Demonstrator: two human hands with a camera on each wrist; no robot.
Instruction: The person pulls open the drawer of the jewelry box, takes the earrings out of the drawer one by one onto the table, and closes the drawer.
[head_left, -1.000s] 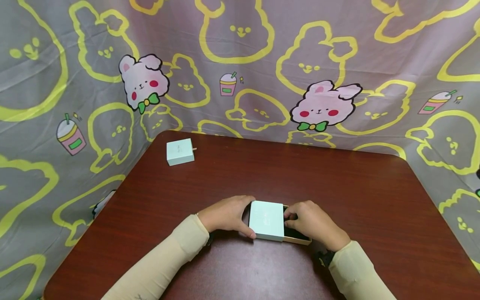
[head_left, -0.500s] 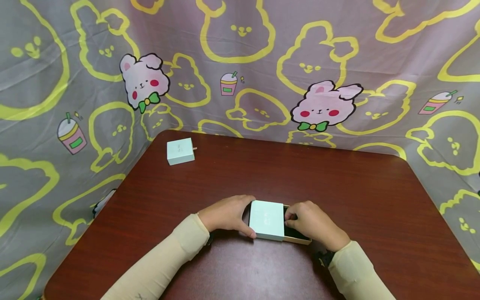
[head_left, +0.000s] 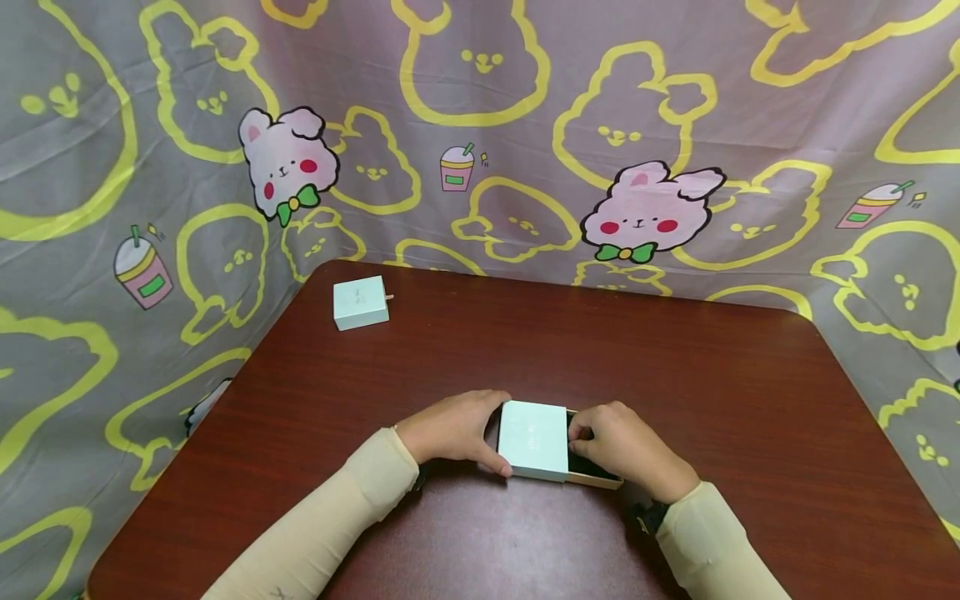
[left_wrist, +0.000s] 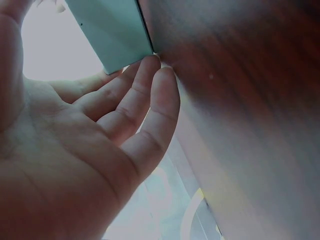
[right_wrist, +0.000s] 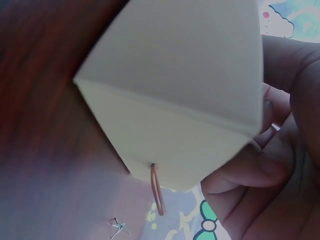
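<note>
A pale mint drawer-style gift box [head_left: 534, 440] lies near the middle of the table, its dark-lined drawer [head_left: 600, 478] pulled partway out to the right. My left hand [head_left: 456, 429] holds the box's left end, with the thumb at the near corner and fingertips at the far one. Over the open drawer is my right hand [head_left: 626, 446], its fingers bent down into it. The right wrist view shows the drawer's pale front with a brown ribbon loop [right_wrist: 157, 190]. A small bright glint shows between the right fingers; I cannot tell what they hold.
A second mint box [head_left: 360, 303], closed and with a short ribbon tab, stands at the table's back left. The brown wooden table [head_left: 480, 542] has rounded back corners. A rabbit-patterned curtain [head_left: 517, 150] hangs behind it and along both sides.
</note>
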